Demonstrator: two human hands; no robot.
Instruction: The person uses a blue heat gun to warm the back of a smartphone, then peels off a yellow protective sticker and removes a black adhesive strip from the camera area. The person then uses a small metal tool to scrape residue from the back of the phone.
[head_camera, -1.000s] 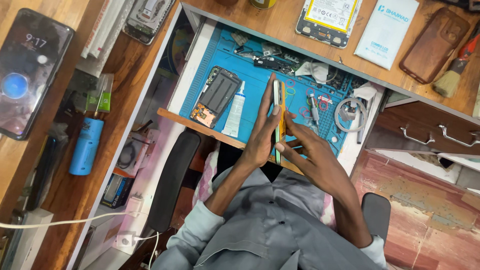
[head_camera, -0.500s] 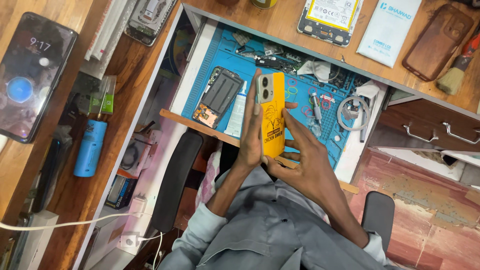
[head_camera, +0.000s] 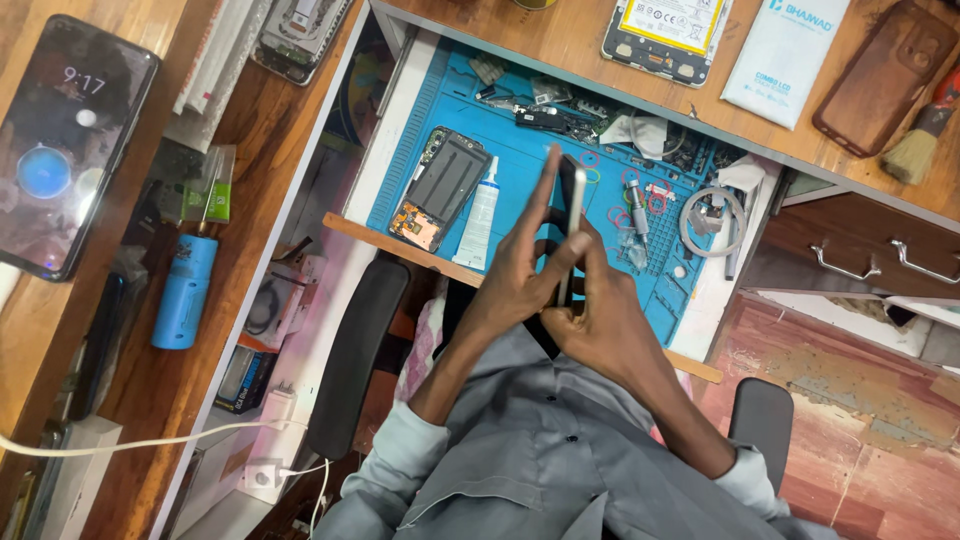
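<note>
Left hand and right hand both grip a smartphone held edge-on between them, above the near part of the blue work mat. Left fingers lie flat along one face. On the mat just left: a white tube and an opened phone. Wire coil lies right.
</note>
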